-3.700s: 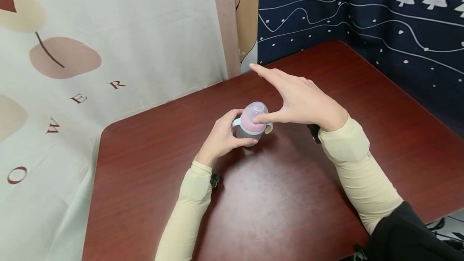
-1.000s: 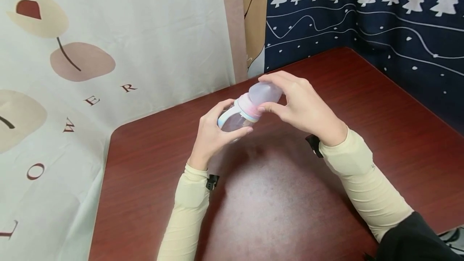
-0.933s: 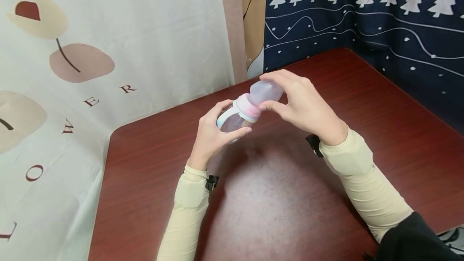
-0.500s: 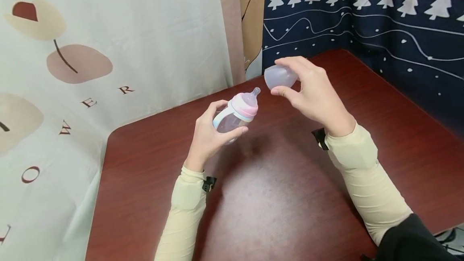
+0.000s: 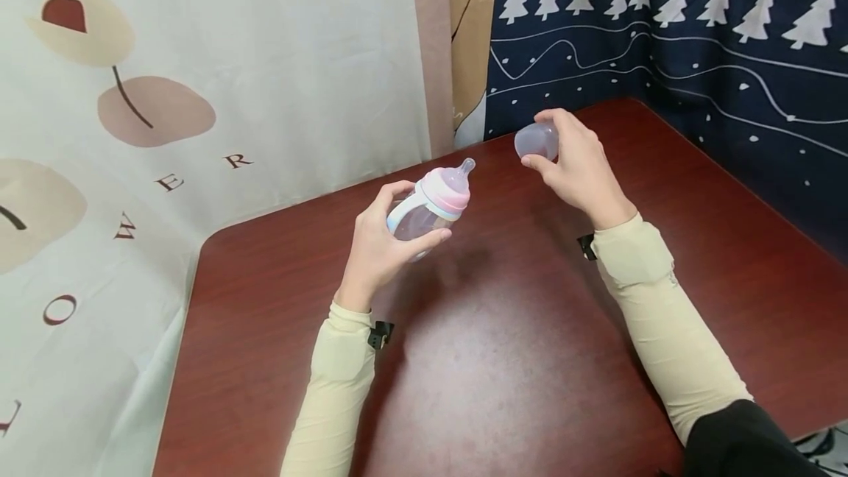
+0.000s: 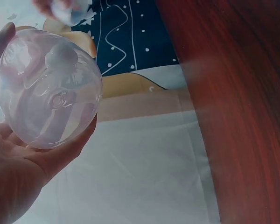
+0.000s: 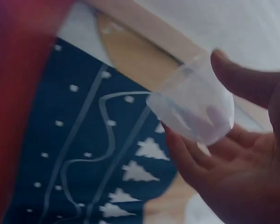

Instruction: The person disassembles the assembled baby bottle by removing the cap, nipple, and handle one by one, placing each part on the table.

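A clear baby bottle (image 5: 424,221) with a pink and white collar, a white handle and a bare teat is held tilted above the table, its teat pointing up and right. My left hand (image 5: 379,247) grips it around the body, thumb on the near side. In the left wrist view the round base of the bottle (image 6: 58,100) faces the camera. To the right, my right hand (image 5: 583,166) pinches a translucent bottle cap (image 5: 535,141) between thumb and fingers, apart from the bottle. The right wrist view shows the cap (image 7: 196,102) hollow and cup-like.
A dark red wooden table (image 5: 503,359) lies beneath both hands. Behind it hang a pale printed curtain (image 5: 298,57) and a navy curtain (image 5: 662,57) with white trees. Some cables (image 5: 821,444) show beyond the table at the lower right.
My right hand has pulled the cap off the bottle, baring the teat, and carried it to the right. My left hand has lifted and tilted the bottle since the first frame.
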Available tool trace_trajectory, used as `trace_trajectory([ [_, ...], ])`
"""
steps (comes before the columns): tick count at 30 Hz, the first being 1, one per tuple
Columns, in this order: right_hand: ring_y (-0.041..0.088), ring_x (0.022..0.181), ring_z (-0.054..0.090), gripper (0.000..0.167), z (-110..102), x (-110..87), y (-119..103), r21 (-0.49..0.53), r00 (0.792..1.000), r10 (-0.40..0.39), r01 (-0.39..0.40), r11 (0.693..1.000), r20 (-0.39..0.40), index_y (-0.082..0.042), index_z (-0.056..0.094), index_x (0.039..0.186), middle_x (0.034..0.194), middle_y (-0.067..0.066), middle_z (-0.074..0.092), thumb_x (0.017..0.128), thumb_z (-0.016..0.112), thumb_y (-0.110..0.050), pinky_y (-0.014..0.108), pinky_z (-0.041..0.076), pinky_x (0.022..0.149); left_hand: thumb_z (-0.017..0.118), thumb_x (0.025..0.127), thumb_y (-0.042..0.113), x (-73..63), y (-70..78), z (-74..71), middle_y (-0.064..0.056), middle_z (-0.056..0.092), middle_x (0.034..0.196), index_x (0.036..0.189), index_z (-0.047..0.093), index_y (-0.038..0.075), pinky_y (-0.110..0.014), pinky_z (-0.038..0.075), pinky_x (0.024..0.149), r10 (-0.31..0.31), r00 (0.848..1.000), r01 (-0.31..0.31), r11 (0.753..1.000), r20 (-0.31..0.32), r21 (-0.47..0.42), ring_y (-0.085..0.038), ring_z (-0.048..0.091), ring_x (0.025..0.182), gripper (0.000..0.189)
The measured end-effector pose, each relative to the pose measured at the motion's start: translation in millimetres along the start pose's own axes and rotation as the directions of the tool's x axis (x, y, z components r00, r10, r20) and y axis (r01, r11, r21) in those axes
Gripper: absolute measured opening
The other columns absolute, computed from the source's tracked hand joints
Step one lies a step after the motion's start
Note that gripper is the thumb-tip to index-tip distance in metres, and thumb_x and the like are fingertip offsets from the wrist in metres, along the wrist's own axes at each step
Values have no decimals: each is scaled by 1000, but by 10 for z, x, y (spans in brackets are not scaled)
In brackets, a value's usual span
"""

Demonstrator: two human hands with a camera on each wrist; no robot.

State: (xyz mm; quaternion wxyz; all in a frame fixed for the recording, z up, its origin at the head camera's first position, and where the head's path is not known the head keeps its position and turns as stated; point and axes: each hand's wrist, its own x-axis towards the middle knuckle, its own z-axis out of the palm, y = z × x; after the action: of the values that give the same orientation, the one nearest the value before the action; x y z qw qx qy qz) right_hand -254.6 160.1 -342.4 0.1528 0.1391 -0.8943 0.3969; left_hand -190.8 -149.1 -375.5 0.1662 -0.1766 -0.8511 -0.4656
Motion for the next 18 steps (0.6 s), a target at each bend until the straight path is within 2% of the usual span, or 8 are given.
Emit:
trace_trajectory([
  [3,47,127,54,57,81,29,144,-22,998,55,-55,998,-25,-1,56,144,144,24,56,94,80,-10,67,49,104,99,75,34,1,-3,-16,2,72,124,136,62,18,-41,55,85,1,1000,-1,1000,-1,4,-13,65,107,72],
  [5,47,129,53,56,122,39,230,-36,997,77,-77,996,-15,-3,59,144,145,24,56,93,82,-12,68,48,105,99,75,33,3,-7,-24,1,72,124,136,62,18,-42,55,86,3,1000,-3,1000,-1,3,-12,65,107,73],
  [12,49,129,50,57,238,57,431,-75,990,93,-86,993,101,-4,60,146,146,23,54,93,81,-12,68,48,104,99,75,32,13,-30,-29,2,72,124,137,63,19,-39,55,86,13,1000,-13,1000,-2,3,-17,66,108,73],
  [18,52,128,52,57,338,96,590,-152,969,143,-113,982,201,0,58,146,148,28,51,93,77,-4,70,43,109,100,73,29,14,-26,-59,0,72,123,137,62,18,-37,55,85,22,1000,-22,1000,-4,12,-17,66,106,75],
])
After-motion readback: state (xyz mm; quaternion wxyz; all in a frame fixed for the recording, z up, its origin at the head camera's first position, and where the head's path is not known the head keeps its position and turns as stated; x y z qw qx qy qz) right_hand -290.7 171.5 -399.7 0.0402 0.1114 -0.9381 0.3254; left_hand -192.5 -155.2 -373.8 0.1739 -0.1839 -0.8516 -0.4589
